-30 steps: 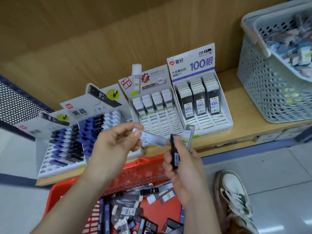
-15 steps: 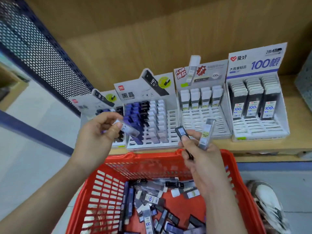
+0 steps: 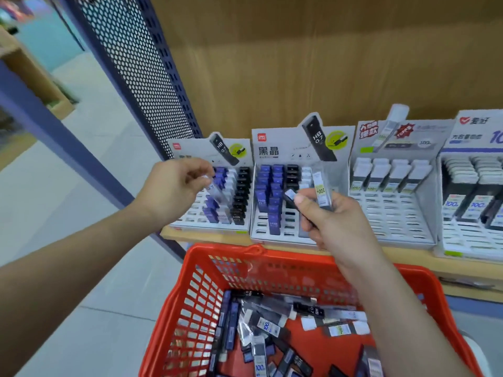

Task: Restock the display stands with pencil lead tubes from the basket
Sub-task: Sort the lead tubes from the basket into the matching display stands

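Note:
My left hand [image 3: 174, 191] pinches a clear lead tube [image 3: 215, 190] by its top end, over the leftmost display stand [image 3: 209, 224] with blue, white and black tubes. My right hand [image 3: 334, 227] grips two tubes in front of the second stand [image 3: 275, 232]: a black tube [image 3: 292, 198] under the thumb and a clear grey tube with a "100" label [image 3: 321, 190]. Below both hands sits the red basket [image 3: 201, 281] holding several loose lead tubes [image 3: 269, 325].
Two more stands are on the wooden shelf [image 3: 206, 236]: a white-capped one [image 3: 394, 202] and a "100" one [image 3: 473, 202] at the right edge. A blue perforated metal panel [image 3: 136, 63] rises at the left. Grey floor tiles lie to the left.
The view has swung left, so the stands sit further right. My left hand has carried its clear tube forward over the leftmost stand. My right hand keeps its two tubes, now before the second stand.

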A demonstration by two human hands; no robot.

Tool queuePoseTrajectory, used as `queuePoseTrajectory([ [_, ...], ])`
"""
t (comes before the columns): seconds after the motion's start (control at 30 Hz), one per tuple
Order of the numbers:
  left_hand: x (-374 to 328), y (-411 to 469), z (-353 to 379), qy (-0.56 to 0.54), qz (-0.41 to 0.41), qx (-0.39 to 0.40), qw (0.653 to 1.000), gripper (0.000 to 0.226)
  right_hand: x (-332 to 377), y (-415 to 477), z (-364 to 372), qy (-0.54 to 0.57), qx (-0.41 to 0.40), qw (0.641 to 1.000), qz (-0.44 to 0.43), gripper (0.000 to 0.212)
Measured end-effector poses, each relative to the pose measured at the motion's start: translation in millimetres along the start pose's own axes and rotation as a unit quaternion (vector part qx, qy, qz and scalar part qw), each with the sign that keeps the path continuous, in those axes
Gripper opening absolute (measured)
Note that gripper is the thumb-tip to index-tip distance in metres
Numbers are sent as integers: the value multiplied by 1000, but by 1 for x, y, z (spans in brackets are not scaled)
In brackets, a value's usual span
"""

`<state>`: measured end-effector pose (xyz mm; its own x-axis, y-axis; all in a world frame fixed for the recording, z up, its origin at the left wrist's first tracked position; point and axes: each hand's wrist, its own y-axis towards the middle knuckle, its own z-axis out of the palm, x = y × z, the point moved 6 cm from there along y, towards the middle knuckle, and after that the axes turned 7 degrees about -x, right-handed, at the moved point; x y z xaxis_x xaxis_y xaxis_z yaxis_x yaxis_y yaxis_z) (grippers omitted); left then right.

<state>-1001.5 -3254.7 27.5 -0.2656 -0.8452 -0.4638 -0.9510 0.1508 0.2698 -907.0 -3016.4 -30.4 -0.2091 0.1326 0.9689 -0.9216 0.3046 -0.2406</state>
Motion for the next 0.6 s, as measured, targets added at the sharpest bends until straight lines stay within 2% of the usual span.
queuePoseTrajectory([
  [0.13, 18, 8, -5, 4, 18, -23, 1000, 15, 4, 11, 25, -86, 34, 996, -3, 13],
  [0.23, 33, 18, -6, 7, -1, -41, 999, 17, 6, 21, 51, -178, 100, 979, -8, 17],
  [0.33, 46, 30, -2, 20, -17, -47, 999, 17, 11, 32, 67, -233, 120, 965, -20, 17],
  [0.6, 79, 34, 12, -6, -43, -50, 998, 22, -2, 44, 75, -178, 98, 978, -42, 10],
])
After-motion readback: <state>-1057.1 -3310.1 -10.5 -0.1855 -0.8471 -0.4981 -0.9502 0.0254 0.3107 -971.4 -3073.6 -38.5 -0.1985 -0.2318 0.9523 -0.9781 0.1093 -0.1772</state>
